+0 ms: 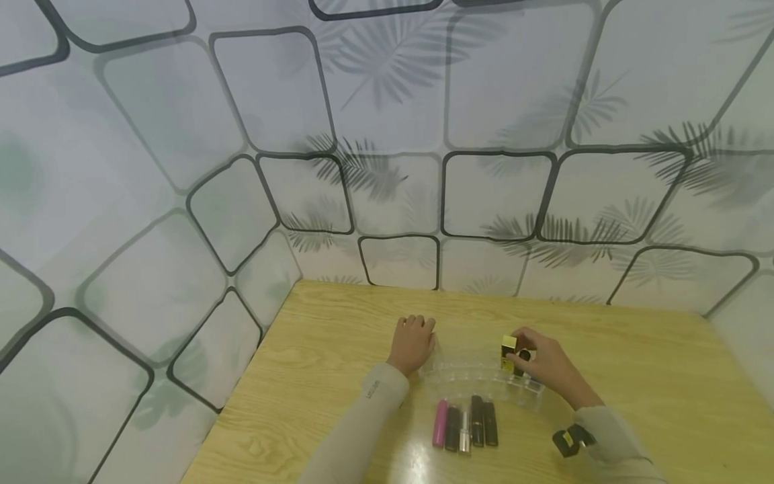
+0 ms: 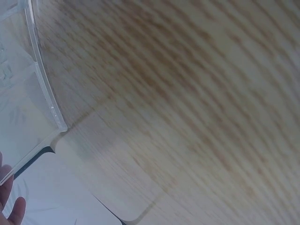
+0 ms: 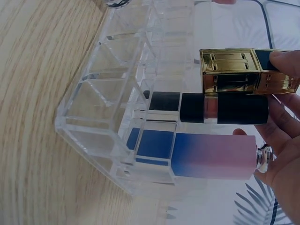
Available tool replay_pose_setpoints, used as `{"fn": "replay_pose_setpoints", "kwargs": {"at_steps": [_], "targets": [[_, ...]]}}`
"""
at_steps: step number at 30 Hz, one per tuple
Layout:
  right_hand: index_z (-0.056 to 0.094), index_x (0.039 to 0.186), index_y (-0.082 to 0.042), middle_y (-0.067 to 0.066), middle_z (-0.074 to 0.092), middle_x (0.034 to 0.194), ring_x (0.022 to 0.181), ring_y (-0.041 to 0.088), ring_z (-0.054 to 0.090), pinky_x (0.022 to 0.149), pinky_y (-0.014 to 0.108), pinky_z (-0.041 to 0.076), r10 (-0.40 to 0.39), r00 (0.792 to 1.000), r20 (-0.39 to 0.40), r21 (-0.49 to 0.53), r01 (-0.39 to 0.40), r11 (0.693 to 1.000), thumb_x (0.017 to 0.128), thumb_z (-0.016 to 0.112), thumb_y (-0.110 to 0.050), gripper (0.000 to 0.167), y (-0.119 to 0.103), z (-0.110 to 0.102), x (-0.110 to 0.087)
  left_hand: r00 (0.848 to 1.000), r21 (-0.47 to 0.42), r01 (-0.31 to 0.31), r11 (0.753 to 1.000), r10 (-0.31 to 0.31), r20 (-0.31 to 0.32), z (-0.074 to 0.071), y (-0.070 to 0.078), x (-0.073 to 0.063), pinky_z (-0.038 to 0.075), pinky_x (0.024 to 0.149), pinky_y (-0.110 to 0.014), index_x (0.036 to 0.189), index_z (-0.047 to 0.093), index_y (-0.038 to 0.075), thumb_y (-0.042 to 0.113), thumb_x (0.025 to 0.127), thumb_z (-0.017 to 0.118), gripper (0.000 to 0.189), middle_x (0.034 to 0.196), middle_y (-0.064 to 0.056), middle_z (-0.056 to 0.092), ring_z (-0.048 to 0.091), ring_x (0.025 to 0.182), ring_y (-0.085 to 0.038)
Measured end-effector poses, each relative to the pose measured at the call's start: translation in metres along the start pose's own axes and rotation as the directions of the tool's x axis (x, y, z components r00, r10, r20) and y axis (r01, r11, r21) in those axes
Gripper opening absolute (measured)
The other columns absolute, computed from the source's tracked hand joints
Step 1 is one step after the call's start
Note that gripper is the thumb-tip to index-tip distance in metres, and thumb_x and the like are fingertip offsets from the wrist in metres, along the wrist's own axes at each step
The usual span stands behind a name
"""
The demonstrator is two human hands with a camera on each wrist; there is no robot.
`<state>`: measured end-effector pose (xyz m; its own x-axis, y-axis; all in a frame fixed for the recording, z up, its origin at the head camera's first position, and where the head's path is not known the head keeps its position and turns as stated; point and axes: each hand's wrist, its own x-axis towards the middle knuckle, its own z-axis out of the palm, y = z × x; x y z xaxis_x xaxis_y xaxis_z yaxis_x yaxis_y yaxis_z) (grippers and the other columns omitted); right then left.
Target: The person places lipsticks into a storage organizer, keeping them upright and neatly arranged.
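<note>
Fingers and thumb of the right hand [image 1: 547,359] pinch a gold lipstick [image 3: 229,72] near its top, drawn in narrow on either side of it. From where I stand, that lipstick is upright over the right part of the clear organiser [image 1: 471,388], and the right wrist view puts its base at or just above the compartments; I can't tell whether it has begun to go in. Close beside it stand a black tube [image 3: 192,108] and a blue-and-pink tube [image 3: 213,156], both seated in their slots, the latter nearer the end of the rack.

Over at the organiser's other end the left hand [image 1: 413,346] rests against the edge. Its fingers lie close together, and I can't make out whether they grip the rim or only touch it.

In front of the rack, on the wooden table [image 1: 653,376], lie a pink tube [image 1: 439,423], a silver tube [image 1: 465,431] and three dark tubes [image 1: 490,425], side by side.

I take the step in hand to be standing the gold lipstick in a slot of its own. To my eye the next move calls for lining the squared base up with the walls, lowering it straight without knocking the black tube, and loosening the pinch only once it stands by itself.
</note>
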<state>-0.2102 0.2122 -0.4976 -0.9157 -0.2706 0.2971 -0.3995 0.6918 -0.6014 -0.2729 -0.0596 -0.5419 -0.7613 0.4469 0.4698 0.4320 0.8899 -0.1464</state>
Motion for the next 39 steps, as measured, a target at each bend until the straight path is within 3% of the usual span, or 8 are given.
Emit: {"fn": "replay_pose_setpoints", "kwargs": {"at_steps": [4,14,24,31,39], "targets": [[0.058,0.105,-0.001,0.007,0.067,0.085,0.082,0.032,0.068,0.069,0.043,0.054,-0.011,1.0,-0.001,-0.002,0.011,1.0,0.078,0.073,-0.007,0.031,0.0009,0.001,-0.0006,1.0,-0.003,-0.002,1.0,0.002,-0.018,-0.0006,-0.0001,-0.0002,0.05,0.077,-0.033,0.095,0.059,0.016,0.028,0.088,0.059,0.013,0.08,0.003,0.062,0.058,0.075,-0.013],[0.058,0.103,0.0,0.007,0.067,0.085,0.081,0.03,0.066,0.07,0.043,0.054,-0.026,1.0,0.005,-0.029,0.026,0.999,0.076,0.074,-0.006,0.032,-0.0008,0.001,-0.0013,1.0,-0.009,0.0,1.0,0.001,0.019,0.0003,-0.0002,0.0,0.05,0.079,-0.033,0.096,0.059,0.017,0.028,0.09,0.056,0.013,0.082,0.003,0.061,0.058,0.076,-0.012],[0.058,0.107,-0.002,0.008,0.068,0.091,0.084,0.027,0.066,0.07,0.042,0.053,0.017,0.999,0.045,-0.024,-0.016,1.0,0.079,0.072,-0.01,0.032,0.0024,0.0032,0.0005,1.0,-0.016,0.0,1.0,0.0,0.006,-0.0026,0.0007,0.0,0.05,0.078,-0.033,0.094,0.058,0.016,0.028,0.089,0.058,0.012,0.08,0.003,0.06,0.057,0.075,-0.012],[0.059,0.106,-0.006,0.003,0.067,0.09,0.081,0.019,0.064,0.063,0.029,0.049,0.031,0.996,0.081,-0.036,-0.028,0.999,0.08,0.072,-0.014,0.03,0.0037,0.0036,0.0017,0.999,-0.031,0.018,0.999,-0.016,0.042,-0.0008,0.0013,0.0007,0.049,0.08,-0.034,0.097,0.059,0.016,0.028,0.09,0.057,0.013,0.083,0.002,0.061,0.058,0.078,-0.013],[0.06,0.102,-0.008,-0.004,0.064,0.083,0.072,0.007,0.058,0.061,0.025,0.046,0.009,0.995,0.098,-0.078,-0.001,0.997,0.078,0.073,-0.013,0.028,0.0081,0.0042,0.0015,0.999,-0.009,0.01,1.0,-0.01,0.042,-0.0004,0.0009,0.0,0.05,0.079,-0.033,0.098,0.059,0.016,0.029,0.09,0.056,0.015,0.082,0.003,0.062,0.058,0.078,-0.013]]}}
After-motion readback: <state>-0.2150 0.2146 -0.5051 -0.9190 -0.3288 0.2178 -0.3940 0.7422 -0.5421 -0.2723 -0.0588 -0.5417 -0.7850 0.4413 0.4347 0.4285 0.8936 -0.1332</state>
